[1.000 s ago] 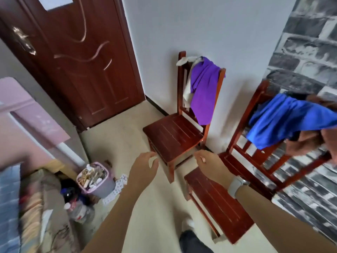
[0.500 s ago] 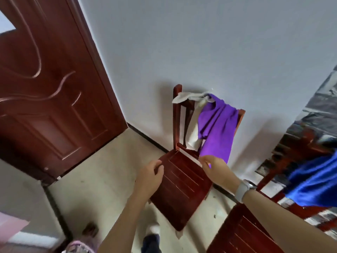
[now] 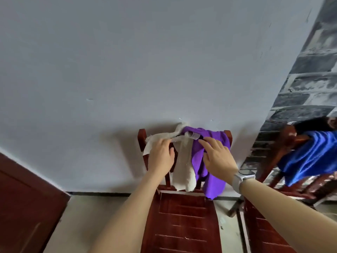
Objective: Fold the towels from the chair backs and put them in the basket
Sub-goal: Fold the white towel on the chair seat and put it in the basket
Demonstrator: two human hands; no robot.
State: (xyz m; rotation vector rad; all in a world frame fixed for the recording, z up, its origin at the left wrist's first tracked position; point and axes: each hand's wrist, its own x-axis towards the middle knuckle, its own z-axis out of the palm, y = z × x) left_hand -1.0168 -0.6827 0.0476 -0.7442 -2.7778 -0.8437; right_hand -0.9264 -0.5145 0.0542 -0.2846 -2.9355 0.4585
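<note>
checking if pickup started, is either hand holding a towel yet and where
The left hand rests on the beige towel near the chair's top rail; a grip cannot be told. The right hand lies open on the purple towel.

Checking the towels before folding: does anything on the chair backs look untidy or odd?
Yes. The beige towel on the chair is twisted into a rope along the top rail, and the purple towel hangs bunched and lopsided beside it.

Both my arms stretched forward, my left hand (image 3: 160, 157) palm down with fingers loosely bent and thumb out to the right, my right hand (image 3: 218, 157) beside it, fingers spread straight, watch on that wrist
</note>
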